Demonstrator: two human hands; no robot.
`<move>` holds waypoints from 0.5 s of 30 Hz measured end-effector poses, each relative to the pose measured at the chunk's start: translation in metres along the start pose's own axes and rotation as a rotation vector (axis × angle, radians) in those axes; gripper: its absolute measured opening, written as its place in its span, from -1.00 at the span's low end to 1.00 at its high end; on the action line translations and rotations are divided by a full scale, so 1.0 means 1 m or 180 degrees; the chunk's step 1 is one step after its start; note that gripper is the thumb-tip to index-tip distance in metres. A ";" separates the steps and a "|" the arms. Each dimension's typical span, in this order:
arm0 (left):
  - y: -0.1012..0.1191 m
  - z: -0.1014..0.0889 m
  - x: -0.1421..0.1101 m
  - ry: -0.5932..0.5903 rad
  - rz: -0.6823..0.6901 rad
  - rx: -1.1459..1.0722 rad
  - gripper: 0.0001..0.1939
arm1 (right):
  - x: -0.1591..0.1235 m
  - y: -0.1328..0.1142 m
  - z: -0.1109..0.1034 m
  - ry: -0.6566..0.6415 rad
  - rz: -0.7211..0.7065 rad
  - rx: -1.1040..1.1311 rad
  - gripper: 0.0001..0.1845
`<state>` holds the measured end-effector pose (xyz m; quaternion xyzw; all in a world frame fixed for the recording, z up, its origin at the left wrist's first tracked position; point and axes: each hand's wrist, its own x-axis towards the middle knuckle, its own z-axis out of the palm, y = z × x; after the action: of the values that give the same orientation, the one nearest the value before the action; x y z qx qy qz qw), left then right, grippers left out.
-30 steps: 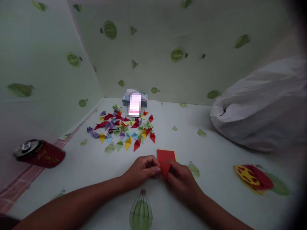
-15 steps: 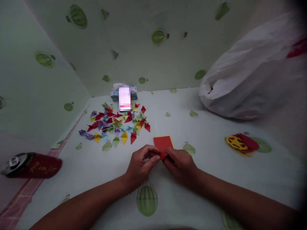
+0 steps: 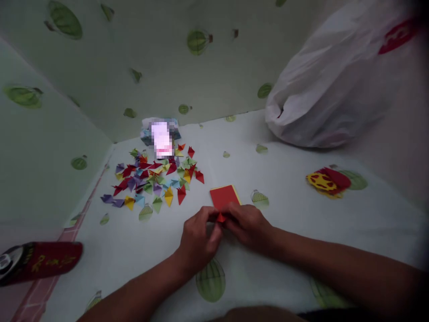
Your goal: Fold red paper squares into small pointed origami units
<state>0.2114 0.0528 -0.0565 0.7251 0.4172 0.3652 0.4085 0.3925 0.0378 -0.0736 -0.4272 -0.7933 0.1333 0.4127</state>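
Observation:
Between my fingertips is a small folded piece of red paper [image 3: 220,218], mostly covered by the fingers. My left hand [image 3: 201,237] pinches it from the left, thumb below and forefinger above. From the right, my right hand [image 3: 250,226] grips its other side with fingers closed. Just beyond the hands lies a stack of square paper [image 3: 225,196], red on top with a yellow edge showing. Farther left spreads a pile of small folded paper pieces [image 3: 150,179] in red, yellow, green, purple and blue.
A lit phone [image 3: 162,139] leans on a tissue box [image 3: 177,129] at the back. A red can [image 3: 50,261] is at the left edge. On the right are a white plastic bag [image 3: 321,98] and red and yellow cut-out pieces [image 3: 323,181].
The view has tilted and shifted a little. My left fingers have changed their hold, and the folded red paper has turned between both hands. The stack and pile stay in place.

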 end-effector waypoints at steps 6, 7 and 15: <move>-0.001 0.003 0.001 0.0163 0.0656 0.0992 -0.84 | -0.001 -0.001 0.003 0.0111 0.0264 -0.0048 -0.79; -0.001 0.003 0.001 0.0163 0.0725 0.1120 -0.84 | -0.001 -0.002 0.004 0.0120 0.0343 -0.0033 -0.78; 0.002 0.007 0.003 0.0377 0.0815 0.0988 -0.79 | -0.001 -0.010 0.004 0.0332 0.0499 -0.0025 -0.72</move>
<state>0.2190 0.0525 -0.0567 0.8037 0.3962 0.3874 0.2170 0.3838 0.0321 -0.0712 -0.4959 -0.7354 0.1397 0.4401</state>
